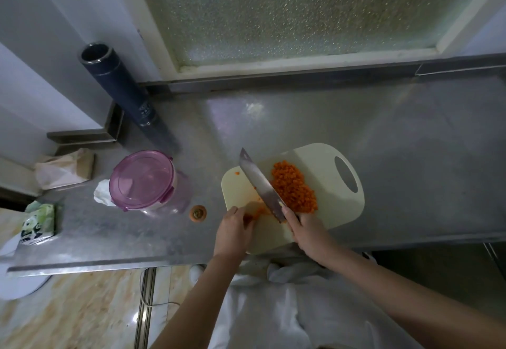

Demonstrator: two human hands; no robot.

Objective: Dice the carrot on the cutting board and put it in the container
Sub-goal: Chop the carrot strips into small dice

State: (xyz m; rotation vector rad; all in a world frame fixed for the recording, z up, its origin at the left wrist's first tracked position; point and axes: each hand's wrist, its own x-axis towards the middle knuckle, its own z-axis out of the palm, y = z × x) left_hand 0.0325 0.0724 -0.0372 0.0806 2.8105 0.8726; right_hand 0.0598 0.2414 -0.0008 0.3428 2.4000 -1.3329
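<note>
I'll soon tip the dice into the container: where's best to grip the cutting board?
Likely the cutting board by its cut-out handle end, coming from the right: that end lies bare, with the diced carrot heaped mid-board and the container to the left.

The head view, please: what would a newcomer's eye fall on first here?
The bright orange heap of diced carrot on the pale cutting board, right of centre on the steel counter, stands out first. Beside it slants the big knife, gripped by the right hand, while the left hand holds a last carrot piece near the board's near edge. To the left stands the container with its purple lid on.
</note>
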